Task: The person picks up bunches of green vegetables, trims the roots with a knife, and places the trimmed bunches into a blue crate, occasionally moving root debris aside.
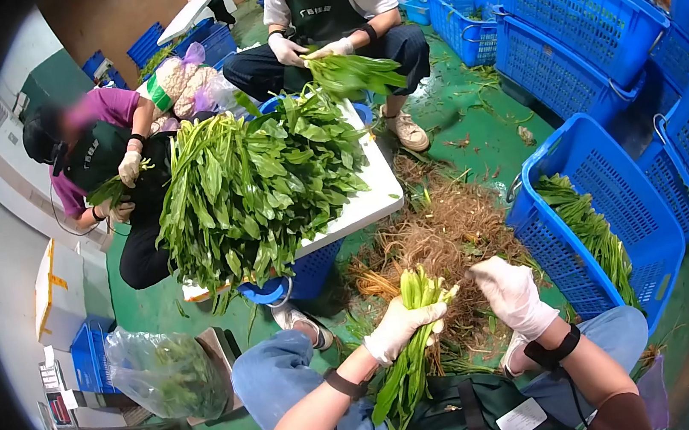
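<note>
My left hand (402, 330), in a white glove, is wrapped round a bunch of leafy greens (408, 379). The pale stem ends point up and away from me, while the long leaves hang toward my lap. Just right of those stem ends is my right hand (511, 296), also gloved, its fingers curled together; anything between them is hidden against the brown roots. A heap of brown roots and trimmings (424, 235) lies on the floor beyond both hands. Farther off, a large pile of the same long-leaved greens (263, 182) covers most of a white board (364, 200).
At my right a blue crate (606, 174) holds more greens. Stacked blue crates (570, 24) line the far right. Two people, one across (328, 11) and one at left (99, 146), hold greens. A plastic bag of greens (166, 374) sits at lower left.
</note>
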Demonstrator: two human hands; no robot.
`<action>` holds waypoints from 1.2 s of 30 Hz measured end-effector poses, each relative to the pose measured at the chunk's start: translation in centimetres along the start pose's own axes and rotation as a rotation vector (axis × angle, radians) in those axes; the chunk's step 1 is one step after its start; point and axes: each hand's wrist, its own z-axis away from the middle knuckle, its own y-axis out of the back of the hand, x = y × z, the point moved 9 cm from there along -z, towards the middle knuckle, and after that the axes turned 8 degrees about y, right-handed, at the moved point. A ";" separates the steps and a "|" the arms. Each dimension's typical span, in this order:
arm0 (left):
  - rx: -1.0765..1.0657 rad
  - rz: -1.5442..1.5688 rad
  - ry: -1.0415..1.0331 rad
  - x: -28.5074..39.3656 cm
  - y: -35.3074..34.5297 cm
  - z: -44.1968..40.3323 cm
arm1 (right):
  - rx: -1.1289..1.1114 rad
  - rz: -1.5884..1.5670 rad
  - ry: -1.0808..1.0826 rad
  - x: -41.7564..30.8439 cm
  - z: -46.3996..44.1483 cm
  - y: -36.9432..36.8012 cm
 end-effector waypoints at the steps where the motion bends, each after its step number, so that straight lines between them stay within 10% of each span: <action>1: 0.001 0.003 -0.001 0.0 -0.1 0.0 | -0.165 0.134 0.123 -1.3 -0.1 -0.9; 23: 0.046 -0.122 0.066 -0.4 -1.1 0.7 | -0.311 0.266 0.164 1.4 1.8 -3.4; 30: 0.030 -0.086 0.027 -0.4 -1.0 1.4 | -0.228 0.240 -0.377 9.9 3.1 -1.0; 36: 0.453 -1.014 -0.083 0.8 -0.2 0.5 | -0.276 -0.121 -0.455 0.5 0.6 -4.0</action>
